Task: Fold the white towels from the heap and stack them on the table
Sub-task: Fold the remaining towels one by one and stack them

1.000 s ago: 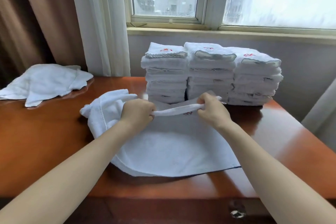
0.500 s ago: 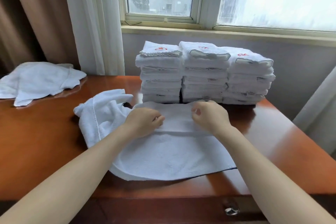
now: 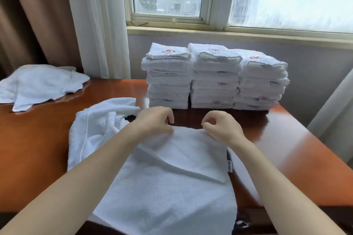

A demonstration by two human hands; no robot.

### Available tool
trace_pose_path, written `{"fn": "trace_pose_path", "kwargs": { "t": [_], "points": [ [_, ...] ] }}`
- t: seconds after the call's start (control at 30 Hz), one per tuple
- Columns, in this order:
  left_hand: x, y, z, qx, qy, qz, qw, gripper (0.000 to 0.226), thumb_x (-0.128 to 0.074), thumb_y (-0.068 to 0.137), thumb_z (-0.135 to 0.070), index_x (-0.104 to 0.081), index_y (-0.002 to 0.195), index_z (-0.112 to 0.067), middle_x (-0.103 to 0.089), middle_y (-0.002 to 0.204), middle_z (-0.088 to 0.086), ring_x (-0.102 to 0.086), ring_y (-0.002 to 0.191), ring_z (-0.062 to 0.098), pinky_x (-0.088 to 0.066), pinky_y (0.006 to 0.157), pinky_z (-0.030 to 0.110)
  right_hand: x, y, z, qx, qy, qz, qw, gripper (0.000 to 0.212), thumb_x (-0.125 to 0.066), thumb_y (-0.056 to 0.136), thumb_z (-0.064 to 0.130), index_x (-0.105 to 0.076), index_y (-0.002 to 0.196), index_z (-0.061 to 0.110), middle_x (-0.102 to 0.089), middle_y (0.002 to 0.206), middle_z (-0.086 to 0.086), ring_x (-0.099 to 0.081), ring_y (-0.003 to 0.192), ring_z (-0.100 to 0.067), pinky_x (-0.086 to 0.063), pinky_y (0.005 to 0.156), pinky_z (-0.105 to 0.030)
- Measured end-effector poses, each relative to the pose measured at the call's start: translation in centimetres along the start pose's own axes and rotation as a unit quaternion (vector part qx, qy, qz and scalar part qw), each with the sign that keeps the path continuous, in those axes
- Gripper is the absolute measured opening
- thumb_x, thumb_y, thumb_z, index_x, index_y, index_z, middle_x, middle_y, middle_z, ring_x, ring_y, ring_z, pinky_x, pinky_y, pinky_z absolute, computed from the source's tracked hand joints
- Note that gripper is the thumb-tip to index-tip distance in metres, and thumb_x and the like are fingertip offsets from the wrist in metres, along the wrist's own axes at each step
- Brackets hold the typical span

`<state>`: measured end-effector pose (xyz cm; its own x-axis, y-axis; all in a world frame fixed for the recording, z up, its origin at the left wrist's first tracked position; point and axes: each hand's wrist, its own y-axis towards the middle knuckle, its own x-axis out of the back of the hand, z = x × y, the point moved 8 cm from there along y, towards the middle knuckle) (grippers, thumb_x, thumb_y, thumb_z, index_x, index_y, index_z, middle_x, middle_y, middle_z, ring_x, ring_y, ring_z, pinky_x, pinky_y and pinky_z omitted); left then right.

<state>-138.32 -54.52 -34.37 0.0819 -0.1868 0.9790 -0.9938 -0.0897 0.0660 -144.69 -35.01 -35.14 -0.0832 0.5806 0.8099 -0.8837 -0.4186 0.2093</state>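
Towel [image 3: 181, 187] lies flat on the table [image 3: 38, 149] right in front of me. Its long axis runs from the far edge toward me and it hangs over the near table edge. Both hands sit at that far edge, so the cloth lies on the near side of them. The left hand [image 3: 154, 120] is at the left far corner and the right hand [image 3: 222, 127] at the right far corner, about level, neither clearly nearer. Fingers on both are curled and down at the cloth edge; I cannot tell if they pinch it or just touch it. The next fold, I judge, turns on that far edge being brought toward me along the long axis. The towel is white terry with 1 flap already folded over, its edge running at a slant, and a small label [image 3: 229, 164] on the right edge. A bunched white mass [image 3: 99, 120] lies left of the left hand; whether it is the same towel is unclear. 3 stacks of folded towels [image 3: 214, 76] stand just beyond the hands, and the heap [image 3: 42, 82] is at far left.
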Motion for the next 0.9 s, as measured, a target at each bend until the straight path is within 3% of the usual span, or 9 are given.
{"fn": "trace_pose_path", "kwargs": {
  "t": [0.1,0.17,0.37,0.53,0.63,0.73,0.9],
  "points": [
    [-1.7,0.3,-0.3,-0.014,-0.08,-0.017,0.997,0.033,-0.061,0.092,-0.043,-0.06,0.124,-0.035,-0.056,0.119,-0.014,-0.058,0.103,0.007,-0.046,0.08,0.027,-0.8,-0.6,-1.3,0.018,0.047,-0.006,0.999,0.02,-0.059,0.082,0.019,-0.066,0.08,0.038,-0.067,0.085,0.022,-0.06,0.082,0.002,-0.049,0.067,-0.026],
    [-2.8,0.4,-0.2,-0.018,-0.082,-0.025,0.996,0.034,-0.054,0.096,-0.045,-0.058,0.128,-0.037,-0.058,0.124,-0.015,-0.06,0.104,0.007,-0.045,0.082,0.026,-1.6,-1.2,-1.6,0.034,0.06,0.008,0.998,0.021,-0.059,0.085,0.019,-0.068,0.084,0.038,-0.068,0.089,0.021,-0.061,0.086,0.002,-0.051,0.074,-0.025],
    [-4.0,0.3,-0.1,-0.053,-0.07,-0.041,0.995,0.026,-0.043,0.1,-0.046,-0.065,0.109,-0.036,-0.052,0.106,-0.018,-0.06,0.091,0.012,-0.038,0.073,0.027,-2.3,-1.7,-1.9,0.069,0.065,0.003,0.995,0.01,-0.064,0.082,0.038,-0.071,0.089,0.04,-0.065,0.095,0.028,-0.057,0.097,0.007,-0.044,0.08,-0.015],
    [-3.8,0.4,0.0,-0.057,-0.106,-0.077,0.99,0.013,-0.042,0.101,-0.042,-0.051,0.096,-0.034,-0.047,0.103,-0.02,-0.056,0.082,0.011,-0.038,0.07,0.029,-2.5,-1.3,-1.7,0.082,0.048,-0.009,0.995,0.009,-0.071,0.079,0.032,-0.072,0.087,0.029,-0.065,0.095,0.023,-0.057,0.097,0.001,-0.046,0.084,-0.021],
    [-2.8,0.4,0.4,-0.027,-0.123,-0.126,0.984,0.011,-0.043,0.101,-0.041,-0.049,0.093,-0.035,-0.055,0.086,-0.019,-0.053,0.076,0.008,-0.033,0.062,0.026,-2.0,-0.4,-2.0,0.03,0.134,-0.013,0.99,0.003,-0.07,0.077,0.022,-0.069,0.076,0.025,-0.068,0.078,0.016,-0.06,0.075,0.0,-0.048,0.068,-0.024],
    [-1.0,0.6,0.1,-0.019,-0.128,-0.191,0.973,0.011,-0.046,0.101,-0.039,-0.05,0.092,-0.034,-0.053,0.072,-0.018,-0.049,0.068,0.008,-0.03,0.058,0.026,-0.7,0.6,-2.2,-0.006,0.237,-0.035,0.971,0.01,-0.072,0.078,0.014,-0.065,0.071,0.015,-0.059,0.059,0.015,-0.047,0.052,0.003,-0.037,0.052,-0.016],
    [1.3,1.0,-0.9,-0.024,-0.102,-0.271,0.957,0.013,-0.053,0.1,-0.033,-0.06,0.095,-0.023,-0.053,0.077,-0.016,-0.046,0.064,0.011,-0.029,0.06,0.029,1.6,1.7,-3.0,-0.049,0.324,-0.09,0.94,0.009,-0.08,0.076,0.023,-0.073,0.079,0.019,-0.071,0.072,0.011,-0.06,0.06,0.003,-0.046,0.053,-0.013]
  ]
}}
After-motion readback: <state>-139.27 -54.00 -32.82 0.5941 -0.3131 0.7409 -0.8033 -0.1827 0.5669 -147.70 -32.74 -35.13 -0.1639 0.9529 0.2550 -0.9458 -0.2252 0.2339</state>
